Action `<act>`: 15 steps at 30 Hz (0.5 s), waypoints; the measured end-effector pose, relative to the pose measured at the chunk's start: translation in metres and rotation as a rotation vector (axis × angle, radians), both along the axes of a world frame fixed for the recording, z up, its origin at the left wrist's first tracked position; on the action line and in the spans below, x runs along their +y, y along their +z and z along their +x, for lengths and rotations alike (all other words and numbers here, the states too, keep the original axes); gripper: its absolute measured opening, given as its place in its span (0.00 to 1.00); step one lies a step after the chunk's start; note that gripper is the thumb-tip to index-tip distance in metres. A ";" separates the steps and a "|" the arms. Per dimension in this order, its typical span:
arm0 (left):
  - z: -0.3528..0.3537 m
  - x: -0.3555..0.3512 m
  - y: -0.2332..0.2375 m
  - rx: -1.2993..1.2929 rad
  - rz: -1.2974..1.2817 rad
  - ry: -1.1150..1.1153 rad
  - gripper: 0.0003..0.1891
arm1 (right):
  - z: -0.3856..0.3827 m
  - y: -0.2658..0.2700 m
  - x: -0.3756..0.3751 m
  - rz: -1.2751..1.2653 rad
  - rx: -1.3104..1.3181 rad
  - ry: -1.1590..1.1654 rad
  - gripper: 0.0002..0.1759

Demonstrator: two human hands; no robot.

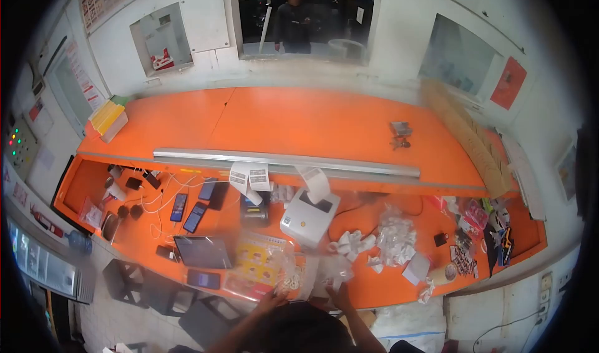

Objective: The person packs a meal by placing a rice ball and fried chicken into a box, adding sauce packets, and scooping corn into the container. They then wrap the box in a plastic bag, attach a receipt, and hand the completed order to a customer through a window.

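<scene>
My left hand (272, 300) is at the front edge of the orange counter, beside a clear plastic bag (292, 282) with small pale loops or bits inside. Its fingers are too small and blurred to show whether they grip the bag. My right hand (340, 297) is at the same edge, with fingertips closed on the lower part of a crumpled clear plastic bag (338, 270). A yellow patterned sheet under plastic (261, 257) lies to the left. Behind the bags stands a white label printer (308, 217) with a paper strip (316, 183) coming out.
A tablet (203, 252) and several phones (195, 217) lie left among cables. Crumpled plastic and paper (396, 237) cover the right side, with a tape roll (450, 270). A metal rail (281, 162) edges the raised counter (299, 119). A person (293, 22) stands beyond the window.
</scene>
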State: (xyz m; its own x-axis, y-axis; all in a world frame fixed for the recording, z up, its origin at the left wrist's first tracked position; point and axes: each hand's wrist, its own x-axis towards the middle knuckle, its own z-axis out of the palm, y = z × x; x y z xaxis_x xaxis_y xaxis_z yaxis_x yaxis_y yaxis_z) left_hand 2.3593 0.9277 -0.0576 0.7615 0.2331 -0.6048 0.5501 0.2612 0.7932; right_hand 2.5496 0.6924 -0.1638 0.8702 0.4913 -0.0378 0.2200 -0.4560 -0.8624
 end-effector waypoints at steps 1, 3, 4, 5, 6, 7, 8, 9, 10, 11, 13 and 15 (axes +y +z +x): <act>0.002 0.000 -0.005 -0.005 0.004 0.013 0.35 | 0.003 0.027 0.003 -0.029 0.139 0.070 0.33; 0.004 -0.004 -0.027 -0.048 -0.020 0.072 0.35 | 0.014 0.047 0.005 -0.066 0.274 0.160 0.37; 0.001 -0.002 -0.044 -0.042 -0.026 0.089 0.35 | 0.014 0.048 0.002 -0.119 0.244 0.168 0.40; -0.004 0.003 -0.063 -0.046 0.058 0.012 0.36 | 0.011 0.048 -0.002 -0.169 0.215 0.173 0.44; -0.012 0.007 -0.073 -0.053 0.140 -0.067 0.36 | 0.012 0.049 -0.012 -0.176 0.222 0.183 0.44; -0.014 0.016 -0.022 -0.009 0.325 -0.204 0.37 | 0.023 0.051 -0.022 -0.213 0.194 0.290 0.44; -0.011 0.035 0.046 0.033 0.514 -0.343 0.38 | 0.036 0.055 -0.032 -0.246 0.160 0.393 0.44; -0.020 0.059 0.059 0.060 0.781 -0.392 0.37 | 0.049 0.061 -0.043 -0.280 0.126 0.495 0.44; -0.037 0.089 0.058 -0.145 0.230 -0.026 0.31 | 0.063 0.074 -0.054 -0.282 0.124 0.497 0.44; -0.029 0.096 0.160 -0.257 0.371 -0.008 0.25 | 0.081 0.098 -0.062 -0.163 0.287 0.548 0.37; -0.035 0.105 0.286 -0.189 0.876 0.224 0.21 | 0.109 0.184 -0.052 -0.137 0.120 0.561 0.17; -0.095 0.114 0.325 -0.053 1.751 0.790 0.19 | 0.136 0.263 -0.030 0.145 0.154 0.396 0.14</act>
